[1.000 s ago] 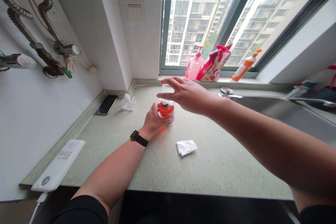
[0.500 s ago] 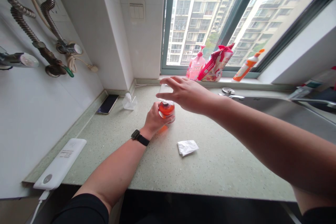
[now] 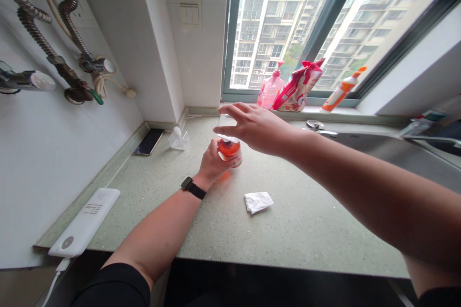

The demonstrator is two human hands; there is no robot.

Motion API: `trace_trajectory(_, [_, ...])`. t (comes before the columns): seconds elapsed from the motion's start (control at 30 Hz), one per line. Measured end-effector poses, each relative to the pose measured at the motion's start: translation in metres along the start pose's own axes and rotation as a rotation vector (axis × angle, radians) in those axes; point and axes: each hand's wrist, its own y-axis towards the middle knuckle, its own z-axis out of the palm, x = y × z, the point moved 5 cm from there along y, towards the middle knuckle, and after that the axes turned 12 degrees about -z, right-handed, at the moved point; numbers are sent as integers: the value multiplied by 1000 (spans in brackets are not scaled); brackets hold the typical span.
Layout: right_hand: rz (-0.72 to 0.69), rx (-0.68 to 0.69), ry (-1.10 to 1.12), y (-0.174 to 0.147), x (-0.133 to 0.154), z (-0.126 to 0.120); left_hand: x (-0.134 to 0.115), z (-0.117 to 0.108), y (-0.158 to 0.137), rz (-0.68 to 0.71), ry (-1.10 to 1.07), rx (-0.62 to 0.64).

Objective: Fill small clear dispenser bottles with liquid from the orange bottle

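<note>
My left hand (image 3: 216,160), with a black watch on its wrist, is wrapped around a clear container with an orange-red inside (image 3: 229,147). The container stands upright on the counter, and an orange glow falls beside it. Just above it, my right hand (image 3: 248,127) is curved with thumb and fingers around a clear, see-through piece (image 3: 226,122), whose kind I cannot make out. That piece sits right over the container's top; whether the two touch is hidden. In front of the hands lies a folded white tissue (image 3: 259,202).
On the left of the counter (image 3: 306,230) are a phone (image 3: 149,142), a small clear box with white tissue (image 3: 179,139) and a white power bank (image 3: 84,223) with a cable. A sink (image 3: 363,146) lies to the right. A pink pump bottle (image 3: 270,91), a red bag (image 3: 298,87) and an orange-white bottle (image 3: 343,91) line the windowsill.
The view has shifted very slightly. Both hands keep their places on the container and the clear piece above it.
</note>
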Motion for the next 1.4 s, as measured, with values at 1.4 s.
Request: trace_trajectory(1.4, [121, -103, 84, -38, -21, 17, -1, 2, 0, 106, 101, 19])
